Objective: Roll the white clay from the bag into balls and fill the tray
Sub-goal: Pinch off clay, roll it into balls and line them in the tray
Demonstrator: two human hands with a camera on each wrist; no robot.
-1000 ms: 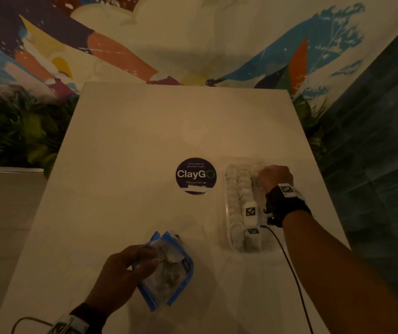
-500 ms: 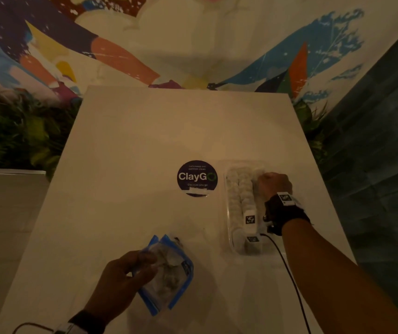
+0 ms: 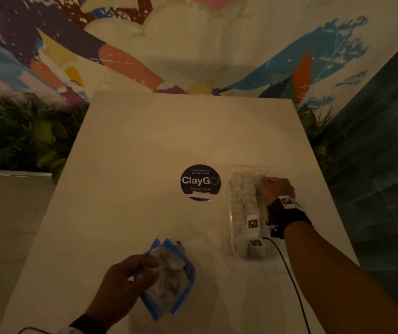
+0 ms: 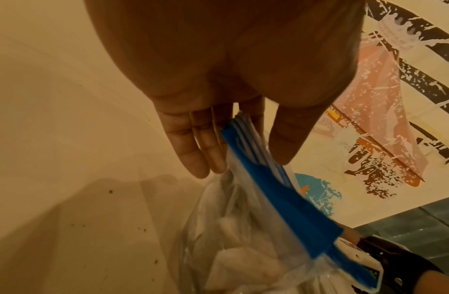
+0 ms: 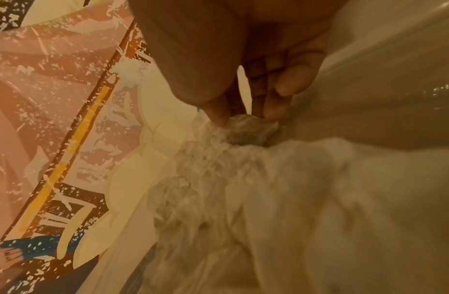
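**Two hands at work: one on the bag, one at the tray**

Two rows of white clay balls (image 3: 243, 201) fill much of the clear plastic tray (image 3: 229, 227), which lies lengthwise on the right half of the pale surface (image 3: 132, 165). The right hand (image 3: 276, 189) reaches over the tray's far right corner. The right wrist view shows its thumb and fingertips (image 5: 273, 113) pinching a small lump of whitish clay (image 5: 251, 129) down at a pocket of the tray; whether the lump already sits in the pocket cannot be told. The tray there is blurred.

The left hand (image 3: 123, 283) is at the near middle of the surface, holding the clear zip bag (image 3: 169, 280) with blue edges. In the left wrist view the thumb lies on one side of the blue zip strip (image 4: 268, 179) and the fingers (image 4: 193, 143) on the other, clasping the bag's top edge. Pale pieces of clay (image 4: 243, 262) show through the plastic.

A round dark sticker (image 3: 200, 182) reading "ClayGO" sits on the surface just left of the tray's far end, well apart from the bag. Both wrists wear dark straps with marked white tags, and a thin black cable (image 3: 289, 273) runs from the right wrist toward the near edge. A painted mural (image 3: 193, 44) covers the wall beyond the surface, with green foliage (image 3: 19, 133) on the left.
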